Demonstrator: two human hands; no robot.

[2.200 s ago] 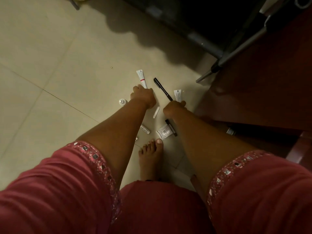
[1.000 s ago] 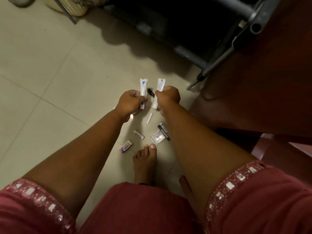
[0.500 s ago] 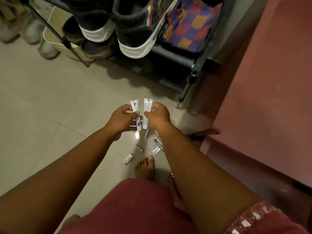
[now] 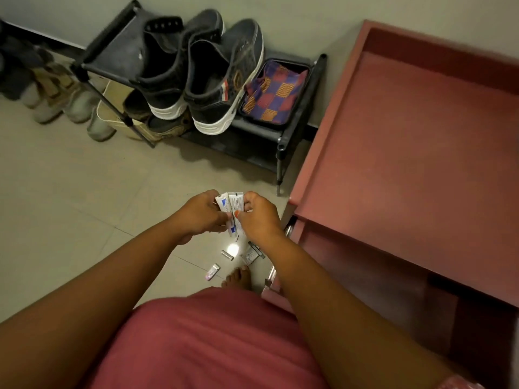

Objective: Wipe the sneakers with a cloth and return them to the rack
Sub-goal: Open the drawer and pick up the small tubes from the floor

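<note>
Standing over the pale tiled floor (image 4: pixel 70 192), the person held both hands close together at waist height, and the work in hand was not the wiping itself but a bit of tidying. The left hand (image 4: pixel 200 213) pinched a small white tube with blue print (image 4: pixel 224 204), and the right hand (image 4: pixel 257 216) gripped a second white tube covered in fine text (image 4: pixel 236 202), the two tubes touching between the fingers. Neither hand was free. A few more small tubes and sachets (image 4: pixel 226 255) lay scattered on the tiles just ahead of a bare foot (image 4: pixel 238 277). The pair of dark high-top sneakers with white soles (image 4: pixel 196 77) sat side by side on the top shelf of the low black metal shoe rack (image 4: pixel 280 144) against the wall, well apart from the hands. Just beside them, on the same shelf, lay a folded checked cloth of purple, red and orange (image 4: pixel 276 88). A reddish-pink cabinet (image 4: pixel 407 136) stood to the right. By my reckoning the wiping had not begun: the sneakers and the cloth were untouched. The next move, I judged, called for putting the tubes down somewhere to free at least one hand, then reaching forward to the shelf for the cloth and a sneaker.
</note>
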